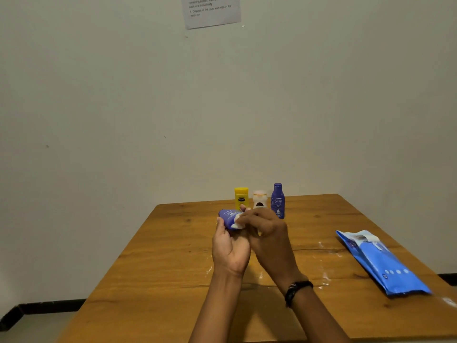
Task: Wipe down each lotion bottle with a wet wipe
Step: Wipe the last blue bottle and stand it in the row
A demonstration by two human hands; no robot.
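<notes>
Above the middle of the wooden table [158,263], my left hand [230,246] grips a small blue lotion bottle [227,217], tilted with its top toward the upper left. My right hand [265,233] pinches a white wet wipe [238,221] and holds it against the bottle's side. Three more bottles stand upright in a row at the table's far edge: a yellow one [240,197], a white one with an orange cap [259,199] and a tall blue one [278,199]. My hands hide the lower parts of the yellow and white bottles.
A blue pack of wet wipes [380,262] lies flat at the right side of the table, its flap peeled open. White smears mark the tabletop near my wrists. A plain wall with a printed paper sheet [211,11] rises behind the table.
</notes>
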